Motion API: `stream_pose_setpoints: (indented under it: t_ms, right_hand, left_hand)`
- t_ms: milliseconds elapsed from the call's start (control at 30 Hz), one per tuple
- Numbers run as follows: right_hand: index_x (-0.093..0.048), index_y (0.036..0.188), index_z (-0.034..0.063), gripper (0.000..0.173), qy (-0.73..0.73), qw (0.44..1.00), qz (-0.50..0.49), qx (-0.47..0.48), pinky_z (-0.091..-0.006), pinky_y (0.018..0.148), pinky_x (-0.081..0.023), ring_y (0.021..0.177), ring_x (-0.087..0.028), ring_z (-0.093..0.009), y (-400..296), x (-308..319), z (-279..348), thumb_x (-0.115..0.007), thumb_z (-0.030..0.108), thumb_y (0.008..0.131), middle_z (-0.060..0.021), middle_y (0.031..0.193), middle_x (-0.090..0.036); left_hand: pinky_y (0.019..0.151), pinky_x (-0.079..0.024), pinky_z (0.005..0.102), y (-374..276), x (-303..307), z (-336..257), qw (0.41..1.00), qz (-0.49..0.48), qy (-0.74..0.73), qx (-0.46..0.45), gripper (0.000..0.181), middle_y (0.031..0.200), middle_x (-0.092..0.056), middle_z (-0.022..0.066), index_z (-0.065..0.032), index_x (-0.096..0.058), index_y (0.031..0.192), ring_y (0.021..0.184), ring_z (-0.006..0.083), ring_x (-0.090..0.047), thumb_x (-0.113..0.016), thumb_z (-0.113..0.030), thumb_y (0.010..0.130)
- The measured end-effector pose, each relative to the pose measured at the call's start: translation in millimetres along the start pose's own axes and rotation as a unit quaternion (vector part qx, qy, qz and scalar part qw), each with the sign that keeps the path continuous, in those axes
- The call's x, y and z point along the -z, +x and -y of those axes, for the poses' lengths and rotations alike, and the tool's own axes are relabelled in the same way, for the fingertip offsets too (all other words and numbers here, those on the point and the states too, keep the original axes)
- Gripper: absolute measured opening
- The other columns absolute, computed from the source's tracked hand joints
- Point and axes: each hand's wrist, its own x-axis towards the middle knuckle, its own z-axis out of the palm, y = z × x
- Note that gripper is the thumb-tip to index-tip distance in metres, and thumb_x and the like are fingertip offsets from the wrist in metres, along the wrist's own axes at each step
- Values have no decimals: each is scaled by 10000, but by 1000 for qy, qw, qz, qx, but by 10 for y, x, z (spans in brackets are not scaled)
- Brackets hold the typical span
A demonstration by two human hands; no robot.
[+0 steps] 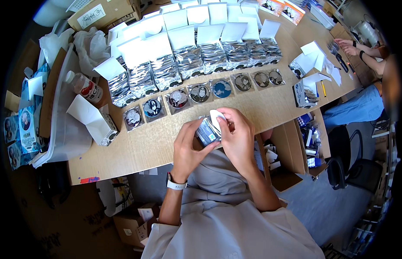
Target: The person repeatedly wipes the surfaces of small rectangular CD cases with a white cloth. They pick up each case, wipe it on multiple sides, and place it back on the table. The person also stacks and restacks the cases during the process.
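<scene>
My left hand (188,147) grips a small dark packet (206,132) with print on it, over the table's front edge. My right hand (236,139) pinches a white rounded piece (217,119) at the packet's upper right; its material cannot be told. Beyond my hands, a row of round picture badges in clear sleeves lies on the table, among them a blue one (222,88) and a dark one (199,93). Behind the row stand several open white boxes filled with upright foil packets (189,61), their lids raised.
At left are an open white box (94,121), a plastic bottle (86,87) and a clear plastic bin (69,129). At right stand a part-filled box (306,92) and a yellow pencil-like item (323,88). Another person's hands (348,47) are at far right, near scissors (342,62).
</scene>
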Motion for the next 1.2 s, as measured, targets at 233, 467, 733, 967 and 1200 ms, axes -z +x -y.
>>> stream_pose_setpoints:
  t_ms: [233, 467, 733, 967, 1200]
  right_hand:
    - [-676, 1149, 0, 199, 15, 999, -34, 6, -374, 701, -570, 816, -740, -296, 62, -81, -48, -703, -14, 952, -180, 978, -741]
    - [-667, 1156, -6, 187, 49, 997, -56, 9, -326, 677, -566, 805, -734, -215, 137, -151, -186, -699, -8, 972, -154, 947, -745]
    - [-618, 1236, 10, 217, 90, 987, -131, -36, -252, 567, -537, 806, -685, -120, 482, 394, -244, -660, 40, 1026, -73, 955, -727]
    - [-664, 1173, 4, 173, -32, 984, -126, -119, -287, 702, -566, 810, -703, -139, 245, 876, -1045, -680, 25, 1002, -85, 979, -744]
    - [-676, 1145, 2, 208, -293, 947, -120, 49, -335, 760, -550, 936, -714, -232, 137, 1045, -974, -711, -7, 940, -135, 1089, -724]
  left_hand:
    - [952, -570, 439, -18, -23, -11, 999, 14, 27, -21, 772, 1252, -670, 196, -12, -624, 1364, 1120, 373, -680, -960, -122, 677]
    - [959, -564, 441, 8, 11, -10, 997, 37, 54, -49, 761, 1264, -656, 181, -22, -606, 1394, 1132, 374, -659, -932, -127, 714]
    - [944, -558, 380, -101, 169, -266, 996, 73, -11, -50, 716, 1292, -651, 151, -23, -625, 1386, 1127, 319, -659, -921, -135, 743]
    - [980, -512, 315, -259, 329, -11, 938, 64, -329, 89, 727, 1364, -590, 112, 2, -590, 1441, 1208, 193, -609, -881, -98, 783]
    - [997, -455, 303, -271, 316, 24, 898, 106, -416, 94, 712, 1404, -547, 98, 19, -574, 1456, 1194, 163, -551, -868, -170, 836]
